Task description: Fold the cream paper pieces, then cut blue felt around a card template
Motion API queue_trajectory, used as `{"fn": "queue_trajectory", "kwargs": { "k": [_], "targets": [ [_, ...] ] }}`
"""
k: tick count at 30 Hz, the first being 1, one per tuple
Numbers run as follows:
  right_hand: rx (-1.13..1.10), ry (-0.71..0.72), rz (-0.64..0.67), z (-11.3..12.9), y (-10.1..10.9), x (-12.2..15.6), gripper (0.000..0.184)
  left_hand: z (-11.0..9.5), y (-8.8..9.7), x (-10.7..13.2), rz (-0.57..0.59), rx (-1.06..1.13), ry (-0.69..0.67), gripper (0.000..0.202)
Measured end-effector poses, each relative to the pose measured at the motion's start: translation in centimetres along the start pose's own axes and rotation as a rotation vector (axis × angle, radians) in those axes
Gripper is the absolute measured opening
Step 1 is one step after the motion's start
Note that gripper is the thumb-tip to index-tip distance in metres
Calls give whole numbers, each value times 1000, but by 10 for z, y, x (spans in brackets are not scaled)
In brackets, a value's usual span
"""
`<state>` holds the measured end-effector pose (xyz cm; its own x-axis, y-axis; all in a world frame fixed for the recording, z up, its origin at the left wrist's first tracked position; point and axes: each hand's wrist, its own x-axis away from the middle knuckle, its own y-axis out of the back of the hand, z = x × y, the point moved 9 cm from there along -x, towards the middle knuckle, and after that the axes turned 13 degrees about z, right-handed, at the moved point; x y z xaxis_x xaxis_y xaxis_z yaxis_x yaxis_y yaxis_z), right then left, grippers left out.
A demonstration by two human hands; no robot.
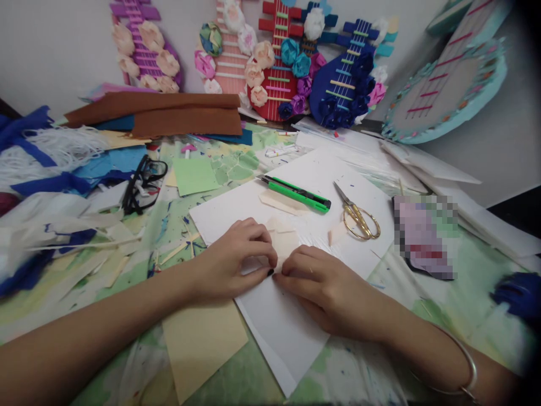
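Note:
A small cream piece of thin paper (283, 235) stands between my hands above a white sheet (296, 352). My left hand (240, 256) pinches its lower left edge between thumb and fingers. From the other side my right hand (319, 282) is closed on its lower right edge, and the fingertips of both hands nearly meet. Just beyond lie a green utility knife (296, 193) and a cream paper scrap (282, 202). Gold-handled scissors (358, 217) rest on the white sheet to the right, with another small cream scrap (337, 232) beside them.
Several decorated toy lutes (344, 73) lean along the wall. Brown paper (169, 115), black glasses (141, 183), a green paper pad (195, 176) and white strands (63, 146) lie left. A blurred-out flat object (422, 237) is right; a yellow sheet (203, 349) lies in front.

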<state>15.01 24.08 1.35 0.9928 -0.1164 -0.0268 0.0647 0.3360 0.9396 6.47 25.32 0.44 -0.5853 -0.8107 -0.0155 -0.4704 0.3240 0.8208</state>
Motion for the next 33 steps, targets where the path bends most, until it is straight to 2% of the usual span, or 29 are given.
{"fn": "queue_trajectory", "kwargs": {
  "k": [11,23,30,33],
  "targets": [
    [-45,9,7,-2,-2,3,20,4,0,-3,-14,20,36,6],
    [-148,10,-8,-8,6,7,31,5,-3,-4,12,-12,73,4],
    [-48,13,14,-3,-1,2,24,7,-3,-6,14,-6,85,3],
    [-25,-4,35,-3,-4,2,27,8,-3,-6,26,20,76,6]
  ]
}}
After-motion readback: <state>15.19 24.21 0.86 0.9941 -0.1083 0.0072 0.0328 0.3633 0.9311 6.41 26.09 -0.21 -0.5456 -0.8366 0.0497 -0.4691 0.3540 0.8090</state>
